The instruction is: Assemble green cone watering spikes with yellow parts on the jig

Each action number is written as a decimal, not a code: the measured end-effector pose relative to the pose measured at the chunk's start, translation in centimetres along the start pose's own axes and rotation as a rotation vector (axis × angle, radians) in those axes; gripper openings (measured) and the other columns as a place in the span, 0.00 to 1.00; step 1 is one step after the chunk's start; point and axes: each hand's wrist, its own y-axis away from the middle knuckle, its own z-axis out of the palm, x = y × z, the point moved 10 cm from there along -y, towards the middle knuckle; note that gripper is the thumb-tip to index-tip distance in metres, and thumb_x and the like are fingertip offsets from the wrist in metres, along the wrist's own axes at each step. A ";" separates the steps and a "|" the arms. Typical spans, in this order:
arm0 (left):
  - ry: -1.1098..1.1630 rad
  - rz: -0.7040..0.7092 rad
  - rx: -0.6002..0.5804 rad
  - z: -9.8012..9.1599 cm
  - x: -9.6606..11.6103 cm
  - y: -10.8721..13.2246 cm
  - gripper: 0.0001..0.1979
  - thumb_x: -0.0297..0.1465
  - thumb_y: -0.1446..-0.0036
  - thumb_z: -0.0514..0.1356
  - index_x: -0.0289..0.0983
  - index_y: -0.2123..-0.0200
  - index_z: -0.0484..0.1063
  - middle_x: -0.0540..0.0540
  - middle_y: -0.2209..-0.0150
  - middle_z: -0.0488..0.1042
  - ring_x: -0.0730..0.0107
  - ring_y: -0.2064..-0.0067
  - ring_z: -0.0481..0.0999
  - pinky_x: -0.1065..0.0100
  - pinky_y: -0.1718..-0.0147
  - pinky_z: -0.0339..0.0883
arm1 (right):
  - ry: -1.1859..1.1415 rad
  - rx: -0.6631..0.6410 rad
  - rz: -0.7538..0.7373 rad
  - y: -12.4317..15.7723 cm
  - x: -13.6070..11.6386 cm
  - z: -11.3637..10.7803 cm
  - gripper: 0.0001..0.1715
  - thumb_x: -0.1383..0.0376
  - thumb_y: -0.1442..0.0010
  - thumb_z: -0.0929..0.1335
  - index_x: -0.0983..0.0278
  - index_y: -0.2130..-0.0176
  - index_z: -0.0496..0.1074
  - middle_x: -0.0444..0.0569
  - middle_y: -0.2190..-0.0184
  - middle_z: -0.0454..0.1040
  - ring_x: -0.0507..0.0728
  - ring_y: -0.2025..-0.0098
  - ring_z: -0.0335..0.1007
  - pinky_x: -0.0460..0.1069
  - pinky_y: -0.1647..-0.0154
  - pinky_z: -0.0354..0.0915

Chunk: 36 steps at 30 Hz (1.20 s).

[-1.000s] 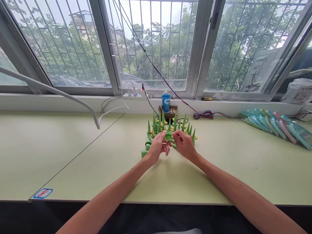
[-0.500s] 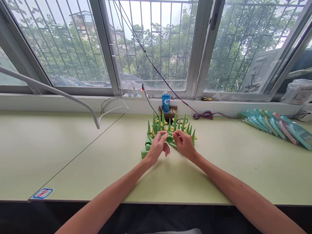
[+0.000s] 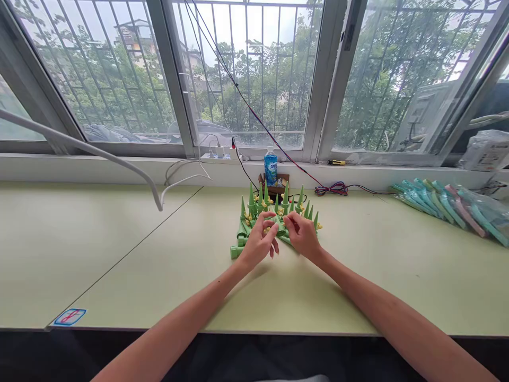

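Both hands meet over a cluster of green cone-shaped plastic spikes [image 3: 254,204] with small yellow parts among them, at the middle of the pale green table [image 3: 119,249]. My left hand [image 3: 259,243] and my right hand [image 3: 303,234] pinch one green spike piece [image 3: 280,227] between their fingertips, its body lying sideways between them. Several spikes stand upright behind the hands, and others lie flat by my left hand [image 3: 238,241].
A blue-labelled bottle [image 3: 271,165] and a small brown box [image 3: 274,187] stand against the sill behind the spikes. Red and black cables [image 3: 332,187] trail to the right. Packets in teal and pink [image 3: 449,207] lie at the far right. A white cable [image 3: 99,154] arcs over the left.
The piece between my fingers showed its round open end a second ago; it now lies turned sideways, and both hands have risen slightly toward the standing spikes.
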 end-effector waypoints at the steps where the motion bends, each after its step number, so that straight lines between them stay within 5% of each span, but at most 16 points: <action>1: -0.013 0.008 -0.002 0.0 0.0 0.0 0.20 0.43 0.42 0.56 0.42 0.50 0.57 0.46 0.57 0.68 0.82 0.82 0.71 0.78 0.89 0.62 | 0.003 0.001 0.001 0.0 0.0 0.0 0.17 0.57 0.35 0.60 0.63 0.73 0.62 0.40 0.82 0.59 0.49 0.80 0.51 0.45 0.78 0.51; 17: -0.163 0.113 0.069 -0.6 1.0 0.5 0.25 0.36 0.43 0.59 0.47 0.43 0.54 0.43 0.52 0.69 0.82 0.83 0.70 0.77 0.87 0.63 | 0.046 0.019 0.011 0.0 0.2 0.0 0.18 0.58 0.36 0.61 0.63 0.75 0.62 0.40 0.83 0.59 0.49 0.81 0.51 0.45 0.78 0.50; 36: -0.263 0.145 0.101 -1.0 0.8 0.2 0.21 0.34 0.45 0.59 0.42 0.48 0.61 0.43 0.52 0.67 0.81 0.79 0.70 0.76 0.87 0.65 | 0.026 -0.012 0.039 0.2 0.4 0.5 0.17 0.59 0.36 0.61 0.63 0.76 0.61 0.39 0.84 0.57 0.48 0.81 0.49 0.45 0.78 0.49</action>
